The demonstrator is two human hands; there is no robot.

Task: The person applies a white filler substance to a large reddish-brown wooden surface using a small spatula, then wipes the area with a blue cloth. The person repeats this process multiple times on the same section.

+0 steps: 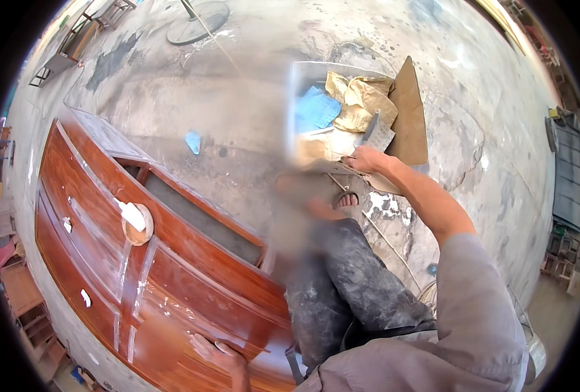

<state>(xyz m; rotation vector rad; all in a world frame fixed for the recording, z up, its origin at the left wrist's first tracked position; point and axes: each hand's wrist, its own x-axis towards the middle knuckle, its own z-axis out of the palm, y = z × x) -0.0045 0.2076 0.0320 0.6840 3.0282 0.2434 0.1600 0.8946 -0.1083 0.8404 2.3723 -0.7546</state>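
Note:
My left hand (219, 356) lies on the glossy red-brown wooden furniture piece (201, 282) at the lower left, its fingers stretched out and nothing in them. Reaching forward, my right hand (366, 159) is at the near side of an open cardboard box (409, 114). Its fingers are curled together; what they hold, if anything, I cannot make out. Inside the box are crumpled tan paper (362, 101), a blue sheet (318, 110) and a grey flat piece (376, 134) just beyond my right hand. The box's left side is blurred.
On the wood, a white container (132, 215) rests in a round dish (137, 236), near small white scraps (86, 298). A long opening (201, 212) runs along the furniture's far side. A blue scrap (193, 142) and a cord (394, 251) lie on the stained concrete floor. A round base (198, 23) stands farther off.

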